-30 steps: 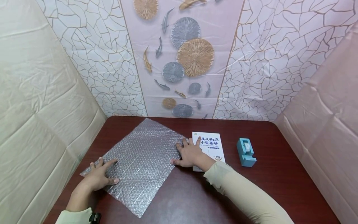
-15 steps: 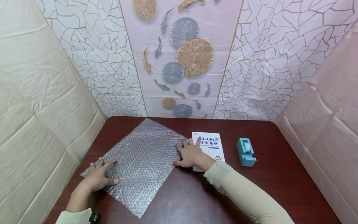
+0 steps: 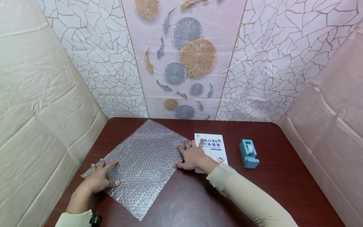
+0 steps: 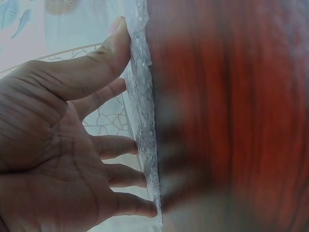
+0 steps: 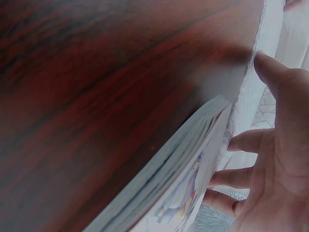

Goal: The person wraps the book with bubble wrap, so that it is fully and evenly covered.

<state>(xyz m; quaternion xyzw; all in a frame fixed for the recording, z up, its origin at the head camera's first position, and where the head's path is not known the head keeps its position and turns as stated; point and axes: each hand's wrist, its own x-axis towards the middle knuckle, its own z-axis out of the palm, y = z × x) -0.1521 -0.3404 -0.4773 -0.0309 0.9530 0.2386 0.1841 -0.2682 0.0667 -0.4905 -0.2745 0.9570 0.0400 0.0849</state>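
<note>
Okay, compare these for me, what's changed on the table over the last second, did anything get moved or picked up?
Nothing visibly changed; nothing was moved, taken hold of or let go. The left hand and right hand stayed spread on the clear, four-cornered plastic bubble-wrap sheet, the right one also reaching over the white, rectangular paper book. The teal, block-shaped tape dispenser stayed put too.

Dark red, wood-grained counter [image 3: 195, 198] over there, rounded at its far corners, a sheet of clear bubble wrap [image 3: 143, 160] spread diamondwise across the left, a white-covered book [image 3: 214, 152] lying just beside the sheet's right corner, a teal tape dispenser [image 3: 250, 161] farther right
</note>
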